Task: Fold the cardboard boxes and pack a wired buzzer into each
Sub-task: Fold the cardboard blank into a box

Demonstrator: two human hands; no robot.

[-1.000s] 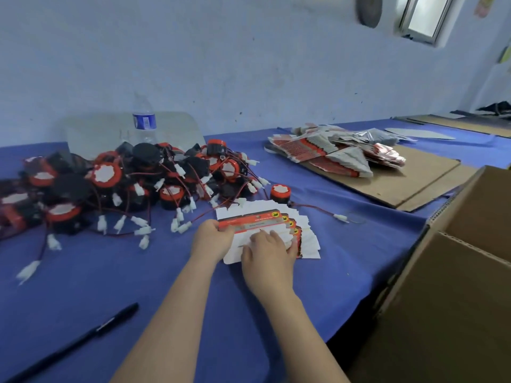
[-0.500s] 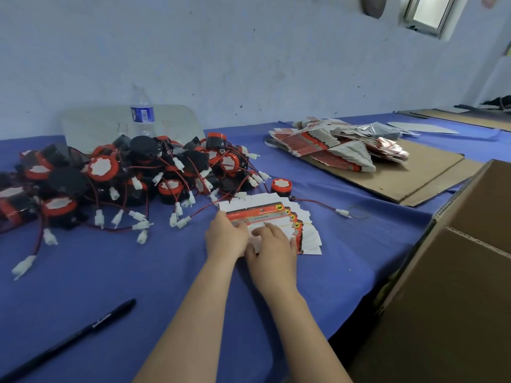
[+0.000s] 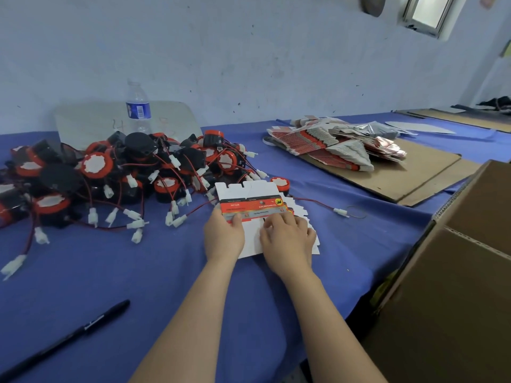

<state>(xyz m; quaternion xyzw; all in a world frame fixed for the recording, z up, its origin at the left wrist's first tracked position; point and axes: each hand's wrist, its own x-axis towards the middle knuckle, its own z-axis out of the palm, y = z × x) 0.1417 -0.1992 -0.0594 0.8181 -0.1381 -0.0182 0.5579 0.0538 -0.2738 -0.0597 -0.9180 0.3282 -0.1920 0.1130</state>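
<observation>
Print is carried on the red and grey band of the flat cardboard box (image 3: 253, 207) — several short lines, set upside down to the camera and too blurred to be read. A round yellow emblem is shown at the band's right end. On the blue label of the bottle (image 3: 137, 110) only a white patch can be made out. Faint marks are seen on the pale board (image 3: 91, 123) behind it — 1 resembles a 4, though not certainly.
</observation>
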